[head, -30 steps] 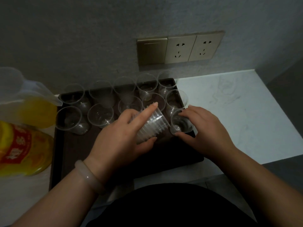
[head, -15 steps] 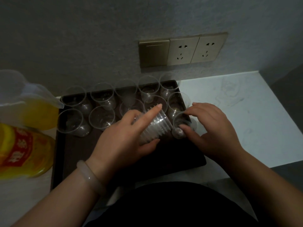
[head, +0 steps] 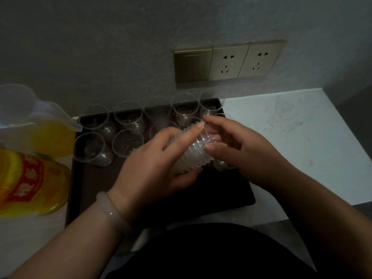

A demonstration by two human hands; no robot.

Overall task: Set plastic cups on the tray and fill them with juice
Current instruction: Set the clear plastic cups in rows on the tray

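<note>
At frame centre I see the left hand wrapped around a ribbed stack of clear plastic cups, held tilted above the dark rectangular tray. The right hand pinches the stack's open end. Empty clear cups stand in two rows along the tray's upper edge.

Clear plastic cups are standing in two rows at the top of the dark tray; a nested stack is tilting mid-frame, juice bottle sitting far left.
</note>
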